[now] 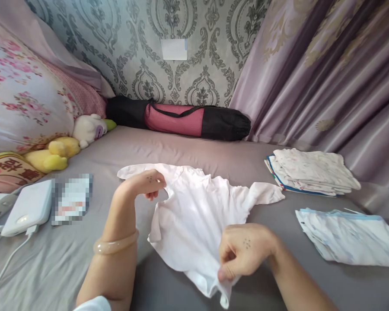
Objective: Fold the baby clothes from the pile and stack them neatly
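Observation:
A small white long-sleeved garment lies spread on the grey bed sheet, its sleeves reaching out to the left and right. My right hand pinches its lower edge near me, thumb against the bent fingers, and the cloth bunches there. At the garment's upper left, my left hand is closed with its fingers curled down beside the edge of the cloth, below the left sleeve. Whether cloth is caught in those fingers I cannot make out. A pale bangle circles my left forearm.
Folded cloths are stacked at right, with another folded white-and-blue cloth nearer me. At left are a white power bank with a cable, a blurred packet and plush toys. A black-and-pink rolled bag lies along the wall.

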The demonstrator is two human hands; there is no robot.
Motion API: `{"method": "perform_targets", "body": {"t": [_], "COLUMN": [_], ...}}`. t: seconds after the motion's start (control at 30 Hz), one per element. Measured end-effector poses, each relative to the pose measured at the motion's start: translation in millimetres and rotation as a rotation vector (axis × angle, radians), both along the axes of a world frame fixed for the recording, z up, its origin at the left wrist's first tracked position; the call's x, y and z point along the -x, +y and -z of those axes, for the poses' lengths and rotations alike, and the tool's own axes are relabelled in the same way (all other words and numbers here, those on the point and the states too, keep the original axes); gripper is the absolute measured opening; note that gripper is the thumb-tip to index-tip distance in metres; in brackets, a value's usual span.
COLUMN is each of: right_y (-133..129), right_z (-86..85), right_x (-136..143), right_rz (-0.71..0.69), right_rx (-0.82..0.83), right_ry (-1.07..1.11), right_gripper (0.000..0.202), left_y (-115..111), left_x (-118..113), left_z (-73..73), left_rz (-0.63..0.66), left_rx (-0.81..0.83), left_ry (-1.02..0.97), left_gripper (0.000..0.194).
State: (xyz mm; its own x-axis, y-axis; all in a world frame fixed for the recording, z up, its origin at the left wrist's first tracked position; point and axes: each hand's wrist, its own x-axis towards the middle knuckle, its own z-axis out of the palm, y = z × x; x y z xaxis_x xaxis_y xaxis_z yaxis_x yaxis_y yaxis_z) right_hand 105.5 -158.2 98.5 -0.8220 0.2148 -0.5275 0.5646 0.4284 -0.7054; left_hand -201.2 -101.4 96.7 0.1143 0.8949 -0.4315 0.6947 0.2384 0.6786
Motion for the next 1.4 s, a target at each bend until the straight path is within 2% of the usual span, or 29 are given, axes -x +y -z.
{"method": "perform_targets", "body": {"t": [0.07,0.1,0.17,0.23,0.3,0.33,0.37,0.47,0.57,0.67,0.77,0.87,1.0,1.07,1.2,1.3,1.4], "right_y": [-2,-1,9,26,47,56,64,77,78,78,80,84,84,78,52,27,3], "right_z": [-3.1,-4.2,-2.2,7.8,25.7,36.3,47.2,73.2,81.2,75.0,65.2,56.6,42.7,31.6,0.4,-20.4,-26.4], "right_x": [1,0,-6,-16,-25,-30,-33,-39,-41,-45,-54,-64,-73,-74,-62,-42,-14], "right_rz": [-0.051,-0.033,0.114,0.386,0.732,0.859,0.901,0.832,0.775,0.789,0.82,0.905,0.984,0.984,0.864,0.676,0.496], "right_rx": [0.132,0.184,0.19,-0.01,-0.41,-0.613,-0.766,-0.931,-0.963,-0.891,-0.786,-0.755,-0.667,-0.601,-0.584,-0.527,-0.44], "right_ry": [0.021,0.037,0.11,0.227,0.288,0.25,0.207,0.103,-0.009,-0.057,0.001,0.098,0.277,0.329,0.338,0.276,0.283], "right_gripper": [0.024,0.023,0.025,0.032,0.037,0.036,0.037,0.039,0.038,0.034,0.025,0.019,0.017,0.016,0.006,0.01,0.013], "left_y": [9,15,26,37,45,48,50,53,52,50,47,45,45,47,48,47,46], "left_x": [-9,-16,-30,-44,-55,-58,-59,-59,-58,-55,-49,-40,-32,-32,-35,-38,-40], "left_z": [9.2,16.1,34.2,55.9,77.3,86.6,94.2,105.5,101.1,89.3,77.5,70.3,70.6,72.3,71.6,69.2,68.1], "left_rz": [0.017,0.029,0.062,0.102,0.135,0.145,0.149,0.101,0.028,0.015,0.006,-0.064,-0.179,-0.228,-0.395,-0.486,-0.525], "left_rx": [-0.226,-0.357,-0.573,-0.664,-0.703,-0.704,-0.702,-0.677,-0.633,-0.59,-0.574,-0.579,-0.606,-0.66,-0.768,-0.72,-0.649], "left_ry": [-0.003,0.001,-0.014,-0.05,-0.062,-0.039,-0.002,0.151,0.253,0.234,0.1,-0.094,-0.365,-0.427,-0.403,-0.455,-0.586], "left_gripper": [0.013,0.013,0.019,0.029,0.037,0.041,0.043,0.045,0.043,0.037,0.03,0.029,0.028,0.025,0.019,0.019,0.025]}}
